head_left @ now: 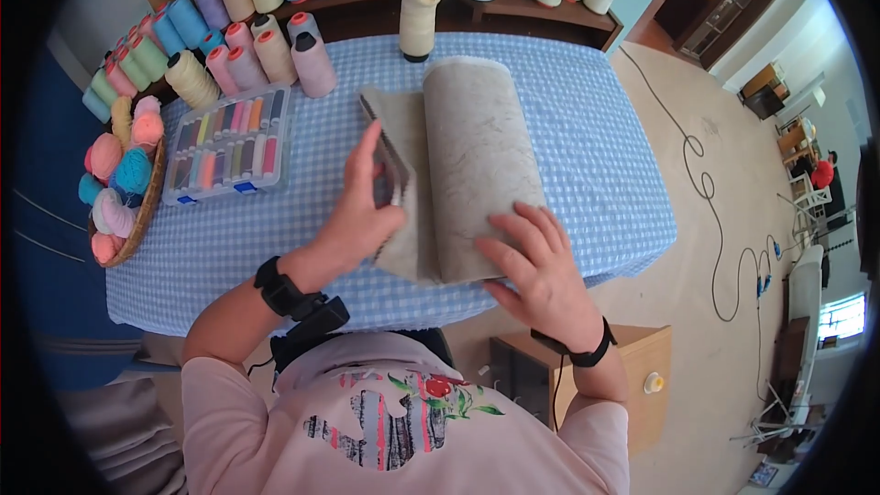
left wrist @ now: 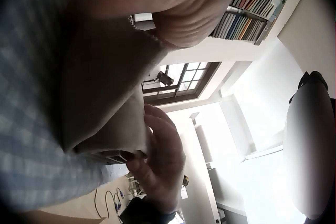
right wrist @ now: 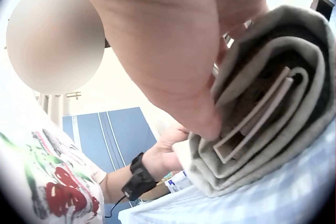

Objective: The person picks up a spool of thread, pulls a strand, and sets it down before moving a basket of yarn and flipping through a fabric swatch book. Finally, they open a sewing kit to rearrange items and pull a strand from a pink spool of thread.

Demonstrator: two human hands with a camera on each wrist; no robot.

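Observation:
A grey fabric roll (head_left: 477, 147) lies lengthwise on the table, its loose end (head_left: 408, 243) standing up along the left side with a zigzag-cut edge. My left hand (head_left: 353, 206) holds that loose end between the thumb and fingers. Over the near end of the roll, my right hand (head_left: 543, 270) grips it, fingers spread on top and thumb at the end. In the right wrist view, the layers of the rolled fabric (right wrist: 310, 113) show as loose coils, with a flat folded strip inside and the right thumb against them.
Blue gingham cloth (head_left: 605, 147) covers the table. A clear case of small thread spools (head_left: 229, 147) and a basket of yarn balls (head_left: 137, 229) stand at left. One cream thread cone (head_left: 419, 23) stands behind the roll; several more line the back shelf (head_left: 367, 14).

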